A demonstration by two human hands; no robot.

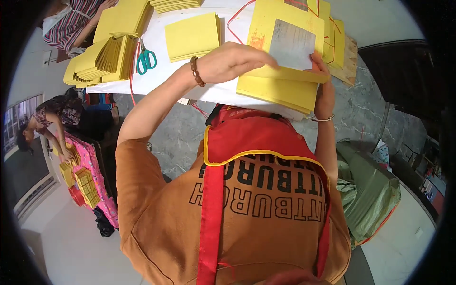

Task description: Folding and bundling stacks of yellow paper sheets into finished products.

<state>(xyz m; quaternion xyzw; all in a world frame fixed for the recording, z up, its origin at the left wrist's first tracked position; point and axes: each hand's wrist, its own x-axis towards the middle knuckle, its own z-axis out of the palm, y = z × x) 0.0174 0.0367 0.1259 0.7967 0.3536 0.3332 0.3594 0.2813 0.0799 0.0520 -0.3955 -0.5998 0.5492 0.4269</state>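
Over a stack of yellow paper sheets [280, 95] at the table's near edge, my left hand [235, 61] lies with its fingers stretched out and nothing in its grasp. Its fingertips are by the folded strip of the top yellow sheet [261, 31], which has a grey-silver rectangle [292, 43] in its middle. My right hand [324, 85] grips the right end of that folded strip, thumb and fingers closed around the edge. Part of the strip is hidden behind my left fingers.
Teal-handled scissors [146, 59], a yellow paper pile [192, 37] and folded yellow stacks [107, 57] lie on the white table [164, 78]. Red string [233, 21] runs near tied bundles [336, 45]. One person [71, 23] sits far left; another [57, 114] works at a pink-covered table [102, 183].
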